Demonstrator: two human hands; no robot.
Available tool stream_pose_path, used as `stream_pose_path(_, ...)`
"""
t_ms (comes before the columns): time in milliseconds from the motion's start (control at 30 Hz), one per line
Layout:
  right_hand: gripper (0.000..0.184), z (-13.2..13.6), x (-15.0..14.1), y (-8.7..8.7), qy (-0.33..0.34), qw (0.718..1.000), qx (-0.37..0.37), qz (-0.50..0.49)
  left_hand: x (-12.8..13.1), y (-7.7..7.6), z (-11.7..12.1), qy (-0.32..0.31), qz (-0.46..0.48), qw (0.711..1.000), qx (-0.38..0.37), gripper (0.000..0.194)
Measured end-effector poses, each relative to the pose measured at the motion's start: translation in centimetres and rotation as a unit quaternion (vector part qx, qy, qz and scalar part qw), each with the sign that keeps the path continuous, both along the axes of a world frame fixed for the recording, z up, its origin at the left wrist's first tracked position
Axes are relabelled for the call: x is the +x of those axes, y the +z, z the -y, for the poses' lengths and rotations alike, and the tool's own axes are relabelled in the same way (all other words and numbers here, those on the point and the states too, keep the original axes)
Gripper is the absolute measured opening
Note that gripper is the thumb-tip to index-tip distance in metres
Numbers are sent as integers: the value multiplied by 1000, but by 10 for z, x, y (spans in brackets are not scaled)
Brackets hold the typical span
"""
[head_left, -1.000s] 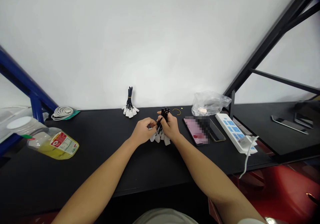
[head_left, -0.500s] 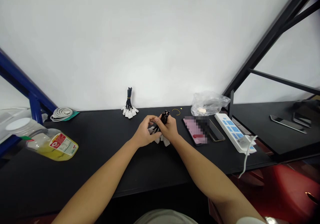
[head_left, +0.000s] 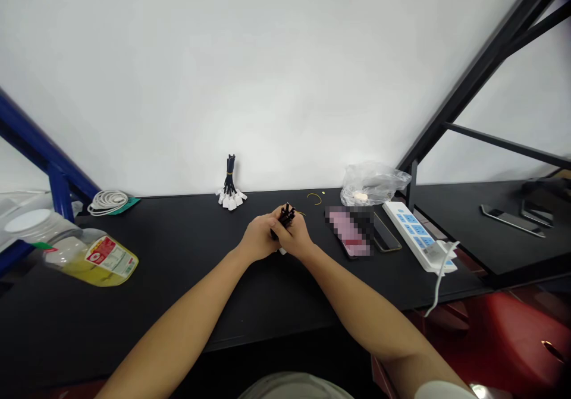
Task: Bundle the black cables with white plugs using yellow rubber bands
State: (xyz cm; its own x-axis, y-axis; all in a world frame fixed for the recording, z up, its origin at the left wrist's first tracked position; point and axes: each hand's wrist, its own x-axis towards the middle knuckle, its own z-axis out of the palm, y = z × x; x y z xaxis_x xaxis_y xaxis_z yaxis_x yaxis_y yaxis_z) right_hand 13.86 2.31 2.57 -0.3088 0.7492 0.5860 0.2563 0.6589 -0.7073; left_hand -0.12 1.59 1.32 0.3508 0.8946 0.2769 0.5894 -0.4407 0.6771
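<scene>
Both hands are wrapped round a bundle of black cables, whose dark ends point up and away from me. My left hand closes on the bundle from the left, its fingers partly hidden. From the right, my right hand grips it with the thumb across the front. A bit of white tag shows under the hands; the rest of the tags are covered. A second cable bundle, bound with a yellow tie and fanned out over white tags, stands upright near the wall.
A yellow tie lies behind my right hand. To the right are a pink-screened phone, a dark phone, a power strip and a clear plastic bag. A jar and white coiled cable are left.
My hands have drawn closer together round the bundle, and it has shifted slightly left and down. The white tags that showed below it are now mostly covered.
</scene>
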Motion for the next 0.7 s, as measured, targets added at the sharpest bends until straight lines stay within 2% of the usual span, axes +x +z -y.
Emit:
stream_pose_path(167,26,-3,-4,4,-17,999,-12,33,-3,7,1,-45,110,992,-41,66)
stream_pose_path(233,28,-3,-4,7,-15,998,-4,65,-2,5,1,-50,163,984,-56,59)
stream_pose_path(367,34,-1,-1,15,-32,994,23,103,3,2,3,-26,245,968,-40,35)
stream_pose_path(467,47,-3,12,18,-23,995,49,78,5,4,4,-17,252,967,-40,21)
stream_pose_path(567,60,-15,30,18,-13,999,50,-3,5,6,4,-2,261,963,-73,25)
stream_pose_path(633,57,-27,43,16,-63,996,24,-55,4,6,3,14,281,955,-98,27)
stream_pose_path(700,47,-39,54,14,-159,986,-14,-42,4,5,3,11,297,948,-109,24)
